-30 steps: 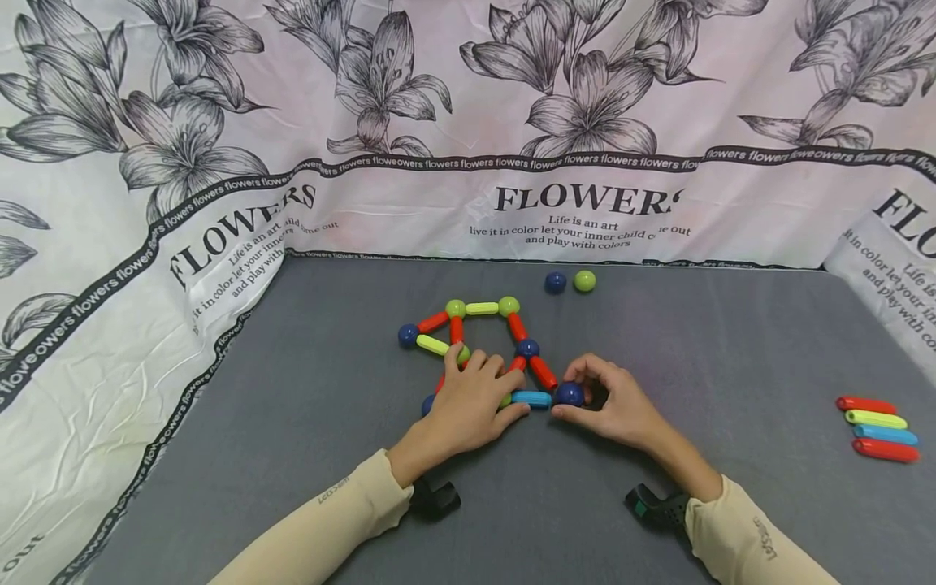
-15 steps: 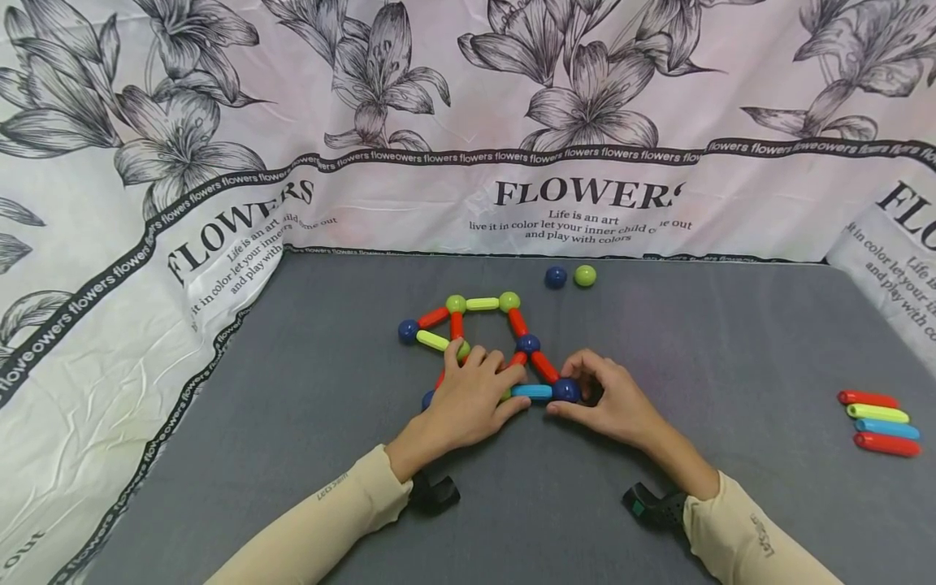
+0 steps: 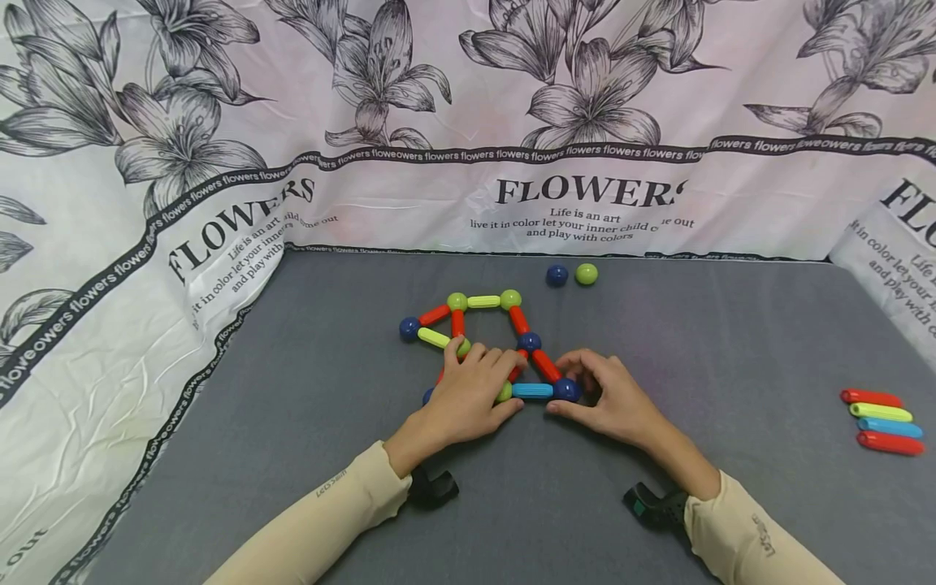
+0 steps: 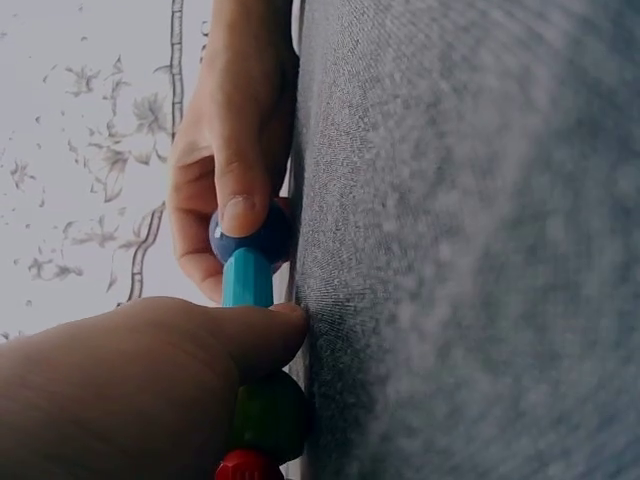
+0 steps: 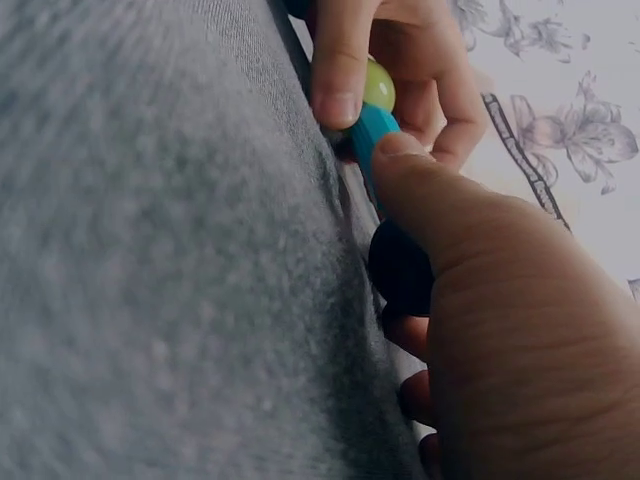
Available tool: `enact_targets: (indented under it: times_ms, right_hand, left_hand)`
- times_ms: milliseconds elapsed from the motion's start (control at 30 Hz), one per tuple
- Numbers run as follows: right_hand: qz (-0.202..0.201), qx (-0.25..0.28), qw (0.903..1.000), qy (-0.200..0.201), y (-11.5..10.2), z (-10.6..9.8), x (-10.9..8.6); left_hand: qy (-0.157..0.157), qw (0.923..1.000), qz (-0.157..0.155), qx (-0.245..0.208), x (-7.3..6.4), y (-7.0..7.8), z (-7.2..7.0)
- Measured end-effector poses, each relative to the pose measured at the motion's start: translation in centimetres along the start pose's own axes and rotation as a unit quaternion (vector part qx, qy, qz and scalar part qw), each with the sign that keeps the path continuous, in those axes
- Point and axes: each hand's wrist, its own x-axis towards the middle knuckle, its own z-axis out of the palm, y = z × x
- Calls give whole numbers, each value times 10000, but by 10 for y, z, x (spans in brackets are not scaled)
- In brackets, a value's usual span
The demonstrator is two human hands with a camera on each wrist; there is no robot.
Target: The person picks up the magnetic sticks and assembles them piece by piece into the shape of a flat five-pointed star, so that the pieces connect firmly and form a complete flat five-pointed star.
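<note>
A flat frame of magnetic building sticks and balls lies on the grey table. My right hand (image 3: 617,398) holds a dark blue ball (image 3: 566,390) at the frame's near right corner, thumb in front and fingers behind. A red stick (image 3: 545,366) and a light blue stick (image 3: 532,391) meet at this ball. My left hand (image 3: 468,394) lies over the near left part of the frame, its thumb and fingers around a green ball (image 5: 379,88) at the light blue stick's other end. The left hand hides several parts beneath it.
A loose dark blue ball (image 3: 557,275) and a loose green ball (image 3: 587,275) sit near the table's back edge. Several spare sticks (image 3: 883,424) lie side by side at the far right. A flower-printed cloth (image 3: 409,203) hangs behind the grey table (image 3: 731,349).
The dark blue ball in my right hand has moved slightly left, closing the gap to the red and light blue sticks. My left hand has shifted slightly, uncovering more of the green ball.
</note>
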Motion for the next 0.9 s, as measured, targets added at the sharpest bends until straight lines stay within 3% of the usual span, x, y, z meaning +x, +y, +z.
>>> enact_targets:
  times_ms: [300, 500, 667, 767, 900]
  right_hand:
    - [11, 96, 9999, 28, 0, 0, -1]
    - [-16, 309, 9995, 103, 2, 0, -2]
    - [-45, 381, 9991, 155, 2, 1, -3]
    - [3, 381, 9991, 176, 2, 1, -3]
    - [41, 462, 9987, 197, 1, 1, -3]
  left_hand:
    - [43, 9999, 38, -103, 1, 1, -1]
    - [12, 9989, -397, -258, 1, 2, -2]
    - [2, 9976, -684, 43, 0, 0, 0]
    - [-38, 9975, -682, 168, 0, 0, -1]
    - [-270, 9980, -575, -5, 1, 0, -1]
